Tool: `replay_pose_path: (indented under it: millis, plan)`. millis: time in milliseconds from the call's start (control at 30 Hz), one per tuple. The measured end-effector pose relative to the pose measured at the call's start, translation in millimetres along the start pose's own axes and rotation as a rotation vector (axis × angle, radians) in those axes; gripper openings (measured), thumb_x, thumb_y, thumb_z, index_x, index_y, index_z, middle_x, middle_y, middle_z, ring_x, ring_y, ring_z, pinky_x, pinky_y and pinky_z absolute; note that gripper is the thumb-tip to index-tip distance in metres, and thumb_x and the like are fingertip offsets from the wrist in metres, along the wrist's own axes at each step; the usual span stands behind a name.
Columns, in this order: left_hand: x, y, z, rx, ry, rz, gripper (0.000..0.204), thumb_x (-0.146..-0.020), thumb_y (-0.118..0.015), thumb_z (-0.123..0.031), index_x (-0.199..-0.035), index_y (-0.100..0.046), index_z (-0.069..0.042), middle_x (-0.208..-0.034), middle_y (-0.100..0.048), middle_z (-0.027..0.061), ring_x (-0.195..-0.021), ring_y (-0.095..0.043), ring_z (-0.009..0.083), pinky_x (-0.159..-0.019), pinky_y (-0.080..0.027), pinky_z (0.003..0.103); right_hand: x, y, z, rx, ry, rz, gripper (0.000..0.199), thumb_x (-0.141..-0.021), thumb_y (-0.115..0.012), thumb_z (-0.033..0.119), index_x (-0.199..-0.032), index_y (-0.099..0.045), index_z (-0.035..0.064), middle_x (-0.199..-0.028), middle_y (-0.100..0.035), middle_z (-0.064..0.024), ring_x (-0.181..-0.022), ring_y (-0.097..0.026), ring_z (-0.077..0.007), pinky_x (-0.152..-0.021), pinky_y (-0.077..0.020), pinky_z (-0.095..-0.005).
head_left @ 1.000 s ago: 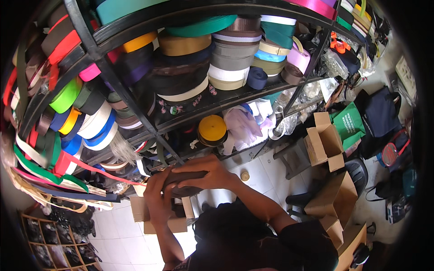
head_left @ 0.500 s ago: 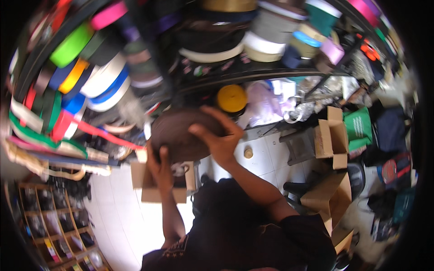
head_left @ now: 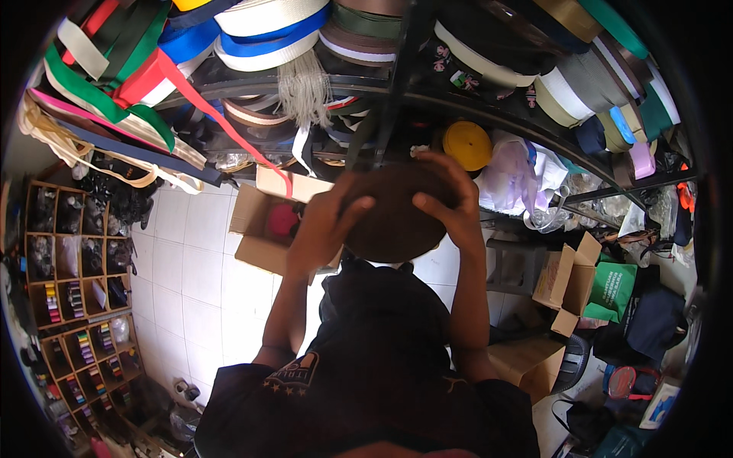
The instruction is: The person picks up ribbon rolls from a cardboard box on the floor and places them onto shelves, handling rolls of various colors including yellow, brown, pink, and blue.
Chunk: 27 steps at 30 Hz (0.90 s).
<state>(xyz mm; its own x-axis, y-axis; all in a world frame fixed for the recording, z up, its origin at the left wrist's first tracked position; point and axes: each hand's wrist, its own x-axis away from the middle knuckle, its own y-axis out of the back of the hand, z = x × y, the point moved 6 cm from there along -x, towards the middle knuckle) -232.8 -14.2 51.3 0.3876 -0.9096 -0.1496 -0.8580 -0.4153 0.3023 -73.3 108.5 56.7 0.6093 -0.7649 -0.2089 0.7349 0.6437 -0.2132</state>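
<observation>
Hands first — the left hand (head_left: 327, 221) and the right hand (head_left: 449, 204) are both clamped on a big dark brown roll of webbing (head_left: 393, 217), fingers spread over its flat face, the left gripping its left edge and the right curled over its upper right edge. That roll sits raised in front of the person's chest, just below the dark metal shelf rail (head_left: 489, 114) and close under the stacked rolls above. Right behind the right hand's fingertips there is a yellow roll (head_left: 467, 143) on the shelf, and beside it some crumpled clear plastic bags (head_left: 510, 172). Overhead the shelf is packed with rolls of tape in cream, blue, olive and tan, with a white and blue roll (head_left: 263, 34) near the top, and loose ends hang down — a green strip (head_left: 99, 95), a red strip (head_left: 200, 95) trailing toward an open cardboard box (head_left: 256, 221) on the white tiled floor (head_left: 191, 275). Something red lies inside that box. Off to the left stands a wooden cubby shelf (head_left: 72, 290) with small spools in its compartments. To the right, past the person's arm, sit more open cardboard boxes (head_left: 561, 278) and a green bag (head_left: 611, 290), near each other on the floor
</observation>
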Motion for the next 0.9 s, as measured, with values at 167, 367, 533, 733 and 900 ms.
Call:
replay_pose_path:
  millis: [167, 367, 533, 733, 900]
  plan:
    - [4.2, -28.8, 10.5, -0.008, 0.030, 0.098, 0.036, -0.096, -0.058, -0.031, -0.119, -0.054, -0.003, -0.093, -0.066, 0.0227, -0.088, -0.065, 0.0376, -0.077, -0.049, 0.038, 20.1, 12.1, -8.3, 0.298, -0.040, -0.018, 0.041, -0.076, -0.079, 0.010, -0.116, -0.068, 0.0026, -0.113, -0.069, -0.0101, -0.102, -0.064, -0.0170, -0.092, -0.0487, -0.0295]
    - [4.1, -41.5, 28.4, 0.031, 0.194, 0.111, 0.040, -0.098, -0.054, -0.035, -0.120, -0.053, -0.002, -0.099, -0.066, 0.0224, -0.094, -0.065, 0.0372, -0.080, -0.049, 0.039, 51.1, 35.9, -23.5, 0.082, 0.088, -0.666, 0.045, -0.083, -0.075, 0.014, -0.122, -0.062, -0.0016, -0.116, -0.065, -0.0134, -0.104, -0.063, -0.0202, -0.091, -0.0500, -0.0321]
    - [13.8, -80.5, 18.1, 0.122, 0.049, -0.003, 0.049, -0.100, -0.048, -0.038, -0.131, -0.041, 0.000, -0.106, -0.064, 0.0264, -0.099, -0.063, 0.0432, -0.085, -0.048, 0.043, 89.1, 40.1, -40.9, -0.052, 0.278, -0.878, 0.046, -0.088, -0.070, 0.020, -0.126, -0.052, 0.0001, -0.117, -0.060, -0.0127, -0.105, -0.060, -0.0228, -0.091, -0.0501, -0.0350]
    - [20.2, -99.3, 30.6, 0.131, 0.115, 0.332, 0.045, -0.100, -0.049, -0.037, -0.127, -0.047, 0.000, -0.100, -0.065, 0.0265, -0.096, -0.065, 0.0401, -0.081, -0.049, 0.043, 107.7, 85.8, -45.0, -0.017, -0.268, -0.347, 0.051, -0.080, -0.075, 0.013, -0.126, -0.054, 0.0017, -0.106, -0.067, -0.0156, -0.100, -0.063, -0.0210, -0.090, -0.0475, -0.0324]
    - [16.5, -121.8, 28.1, -0.031, 0.312, 0.382, 0.041, -0.101, -0.050, -0.033, -0.122, -0.052, 0.002, -0.105, -0.065, 0.0192, -0.100, -0.063, 0.0266, -0.088, -0.045, 0.034, 116.3, 100.5, -50.9, 0.260, -0.166, -0.548, 0.043, -0.082, -0.076, 0.016, -0.119, -0.063, -0.0016, -0.108, -0.067, -0.0131, -0.102, -0.062, -0.0204, -0.093, -0.0458, -0.0311]
